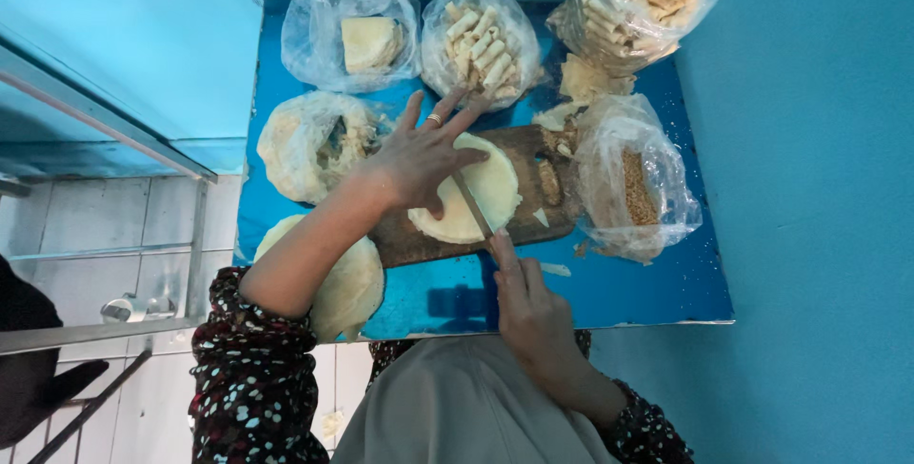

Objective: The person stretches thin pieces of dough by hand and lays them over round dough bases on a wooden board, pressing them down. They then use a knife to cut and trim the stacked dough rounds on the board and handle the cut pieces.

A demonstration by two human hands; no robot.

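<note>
We see a small worktop with a glossy blue top, its right edge and far edge close against a plain turquoise wall. Beyond its left edge, the floor is laid in pale grey tiles with dark joints. A metal rail slants across there, and a second bar crosses lower down. The light is cool and even.
</note>
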